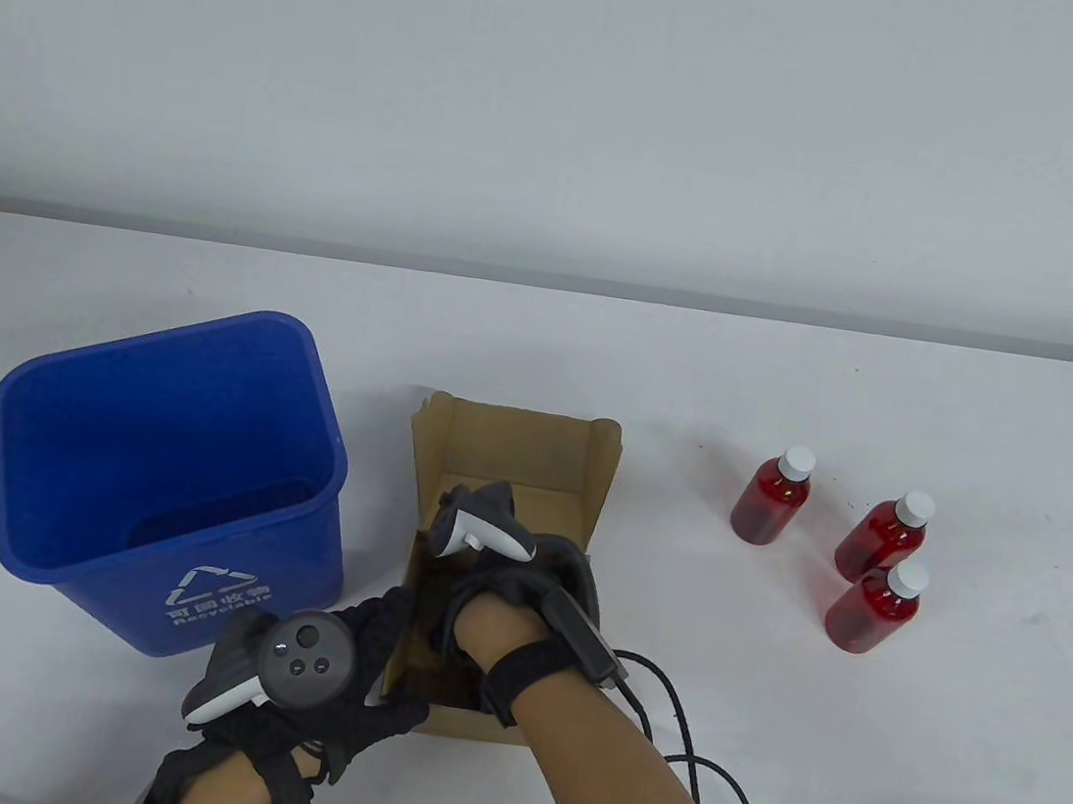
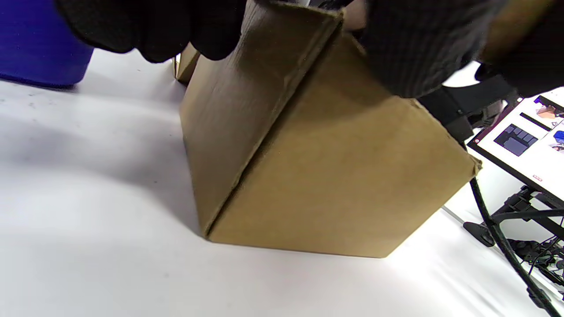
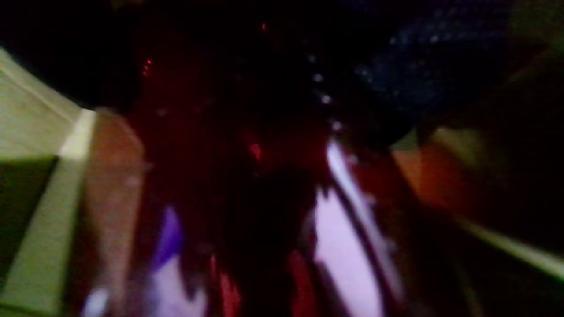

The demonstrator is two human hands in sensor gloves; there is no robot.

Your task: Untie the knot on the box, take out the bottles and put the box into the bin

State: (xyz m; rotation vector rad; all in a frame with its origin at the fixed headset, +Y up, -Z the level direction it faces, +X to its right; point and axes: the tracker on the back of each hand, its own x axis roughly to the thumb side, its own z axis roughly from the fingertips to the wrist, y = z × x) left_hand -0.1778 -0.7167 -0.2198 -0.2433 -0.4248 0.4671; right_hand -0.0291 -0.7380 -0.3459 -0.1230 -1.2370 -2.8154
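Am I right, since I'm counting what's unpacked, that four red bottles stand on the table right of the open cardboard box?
Not quite: the table view shows three red bottles, not four. They do stand on the table, right of the open cardboard box.

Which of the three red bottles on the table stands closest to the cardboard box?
The leftmost red bottle with white cap; the other two stand farther right of the open cardboard box.

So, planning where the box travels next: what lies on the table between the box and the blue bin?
Only a bare strip of table between the box and the blue bin, in the table view.
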